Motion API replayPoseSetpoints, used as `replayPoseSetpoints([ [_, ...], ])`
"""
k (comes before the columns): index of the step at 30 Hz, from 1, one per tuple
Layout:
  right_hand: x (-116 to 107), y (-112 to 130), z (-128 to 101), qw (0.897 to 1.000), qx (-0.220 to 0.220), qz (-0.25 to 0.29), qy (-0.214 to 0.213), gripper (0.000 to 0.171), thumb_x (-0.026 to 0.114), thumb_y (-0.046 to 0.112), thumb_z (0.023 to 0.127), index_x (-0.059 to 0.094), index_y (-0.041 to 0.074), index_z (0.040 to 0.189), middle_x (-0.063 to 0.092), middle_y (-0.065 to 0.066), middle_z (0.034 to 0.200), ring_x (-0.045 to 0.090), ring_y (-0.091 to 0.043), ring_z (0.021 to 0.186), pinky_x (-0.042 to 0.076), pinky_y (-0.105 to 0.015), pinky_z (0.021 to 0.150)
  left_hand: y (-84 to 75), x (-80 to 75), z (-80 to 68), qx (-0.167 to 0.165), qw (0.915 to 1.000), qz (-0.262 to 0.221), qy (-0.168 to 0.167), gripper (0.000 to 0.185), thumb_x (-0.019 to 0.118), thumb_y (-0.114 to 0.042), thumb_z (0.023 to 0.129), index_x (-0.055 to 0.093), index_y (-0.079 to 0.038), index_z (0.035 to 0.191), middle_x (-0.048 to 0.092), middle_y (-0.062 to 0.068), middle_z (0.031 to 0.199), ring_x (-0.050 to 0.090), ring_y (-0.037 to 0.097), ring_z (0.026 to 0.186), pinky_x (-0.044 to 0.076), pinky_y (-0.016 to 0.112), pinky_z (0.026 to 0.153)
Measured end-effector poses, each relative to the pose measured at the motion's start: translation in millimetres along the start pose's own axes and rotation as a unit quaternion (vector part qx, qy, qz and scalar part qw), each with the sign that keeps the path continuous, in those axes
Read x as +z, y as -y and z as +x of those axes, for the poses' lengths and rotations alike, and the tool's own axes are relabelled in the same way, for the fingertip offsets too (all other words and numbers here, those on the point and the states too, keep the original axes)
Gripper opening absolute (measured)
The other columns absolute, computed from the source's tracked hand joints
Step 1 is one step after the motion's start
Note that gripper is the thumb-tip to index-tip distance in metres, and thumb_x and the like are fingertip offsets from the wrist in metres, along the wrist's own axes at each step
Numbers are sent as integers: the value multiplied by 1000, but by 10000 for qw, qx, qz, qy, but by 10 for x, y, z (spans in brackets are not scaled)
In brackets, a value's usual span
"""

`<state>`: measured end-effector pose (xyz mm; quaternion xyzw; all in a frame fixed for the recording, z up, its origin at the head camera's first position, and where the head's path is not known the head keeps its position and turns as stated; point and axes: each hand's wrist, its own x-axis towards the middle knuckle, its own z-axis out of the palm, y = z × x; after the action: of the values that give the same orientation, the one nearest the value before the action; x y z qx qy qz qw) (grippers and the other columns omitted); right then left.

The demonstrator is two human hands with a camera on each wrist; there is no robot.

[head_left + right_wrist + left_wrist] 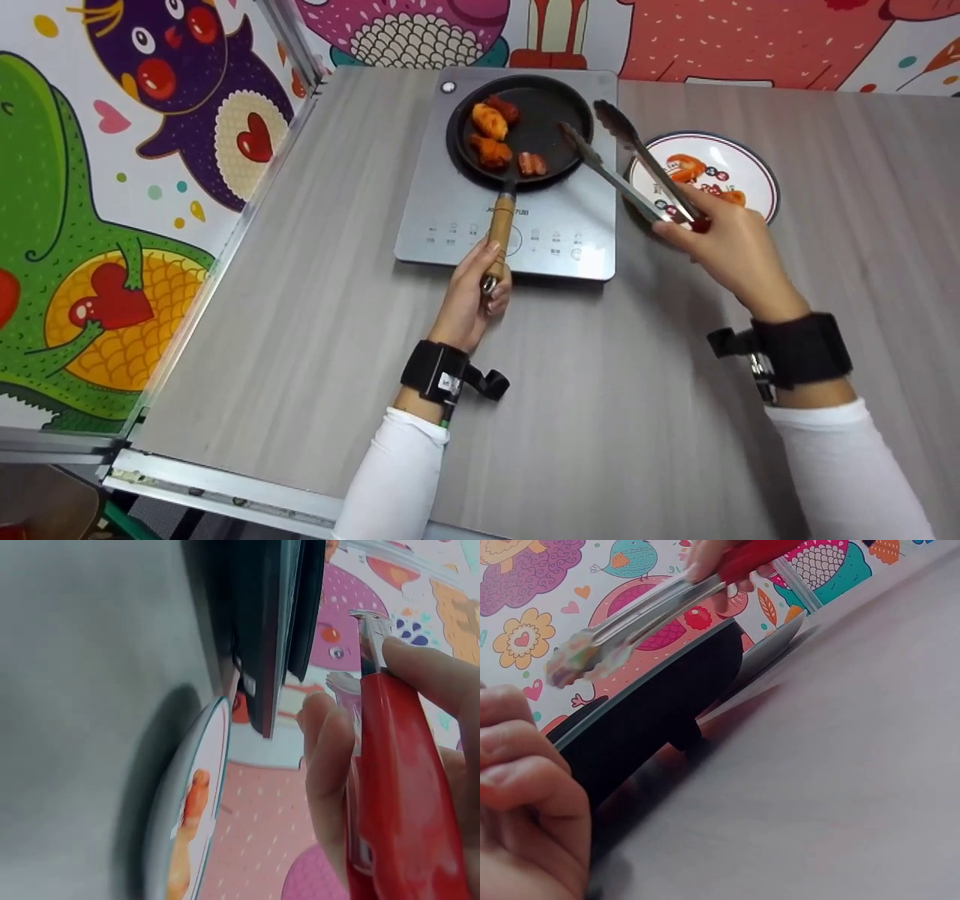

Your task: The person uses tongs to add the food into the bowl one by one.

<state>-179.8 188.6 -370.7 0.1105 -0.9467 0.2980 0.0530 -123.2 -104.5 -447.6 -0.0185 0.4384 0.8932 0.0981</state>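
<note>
My left hand grips the wooden handle of a black frying pan. Several browned pieces of food lie in the pan's left and lower part. Metal tongs with red grips are held in my right hand. Their tips are spread apart, one over the pan's right rim and the other just right of it, with nothing between them. Beneath the tongs and right hand is a white plate carrying orange-red food pieces, partly hidden by the hand.
The pan rests on a silver induction cooktop with a touch panel along its front. A wood-grain table extends around it. Cartoon-printed walls stand at the back and left, and a metal rail runs along the front edge.
</note>
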Motion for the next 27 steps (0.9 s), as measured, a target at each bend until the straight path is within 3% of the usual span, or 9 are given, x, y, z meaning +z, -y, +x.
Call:
replayPoseSetpoints([
  [8,-74,-288,-274,9987,482,174,45,64,64,50,76,49,17,129,59,-7,69,56,-13,52,41,-25,46,-5,7,1,-61,10000,-21,21,53,55,-34,88,36,-16,134,41,-2,58,35,6,42,27,17,35],
  [18,-134,-463,-258,9967,736,330,57,66,62,52,76,48,16,130,61,-8,83,54,-14,63,42,-20,48,-15,-14,-12,-9,9999,-58,125,50,53,-34,89,37,-15,133,41,-2,56,34,7,41,26,18,35],
  [27,-158,-602,-266,9957,906,162,76,73,61,52,77,43,8,132,56,-15,91,48,-23,78,35,-29,58,-3,1,-1,-26,9999,-12,100,50,52,-34,89,37,-15,133,40,-3,56,34,7,41,26,18,35],
])
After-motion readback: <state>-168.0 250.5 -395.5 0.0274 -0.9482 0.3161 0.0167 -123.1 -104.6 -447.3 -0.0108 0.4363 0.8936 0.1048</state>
